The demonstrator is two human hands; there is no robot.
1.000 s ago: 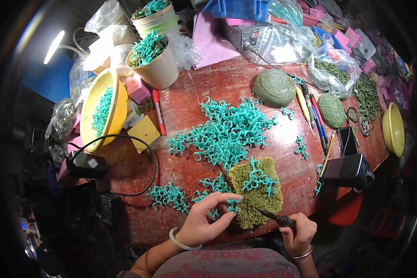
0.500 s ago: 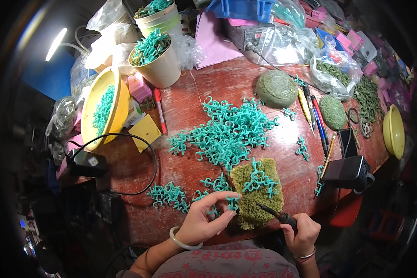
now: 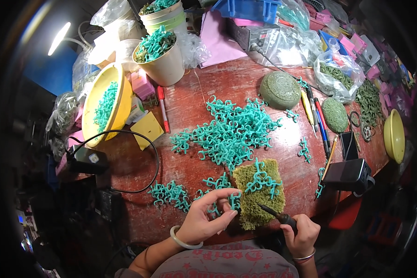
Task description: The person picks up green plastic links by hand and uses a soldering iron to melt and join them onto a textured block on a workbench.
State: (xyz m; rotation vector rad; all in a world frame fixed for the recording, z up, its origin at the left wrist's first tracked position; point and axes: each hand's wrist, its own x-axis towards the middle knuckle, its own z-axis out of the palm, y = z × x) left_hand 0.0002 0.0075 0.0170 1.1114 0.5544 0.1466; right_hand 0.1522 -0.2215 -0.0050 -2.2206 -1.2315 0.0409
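My left hand point(image 3: 208, 215) pinches a small turquoise curled piece point(image 3: 235, 201) between thumb and forefinger, at the left edge of a mossy green pad point(image 3: 252, 215). In my right hand point(image 3: 302, 231) is a soldering iron point(image 3: 282, 217), gripped by its black handle. Its dark pointed tip hangs over the pad's lower half, apart from the held piece. Some joined turquoise pieces point(image 3: 260, 181) lie on the upper part of the pad. Behind it spreads a large heap of the same curly pieces point(image 3: 231, 132); a smaller heap point(image 3: 169, 194) lies left of my left hand.
A tilted yellow bowl point(image 3: 120, 104) and a white bucket point(image 3: 169, 69) hold turquoise pieces. To the right are a round green block point(image 3: 280, 90), several pens point(image 3: 322, 120) and a black box point(image 3: 347, 176). A black cable point(image 3: 158, 157) loops across the table's left side.
The table and its things have shifted slightly right in the picture. Both hands keep almost the same pose, with the piece and the iron still held.
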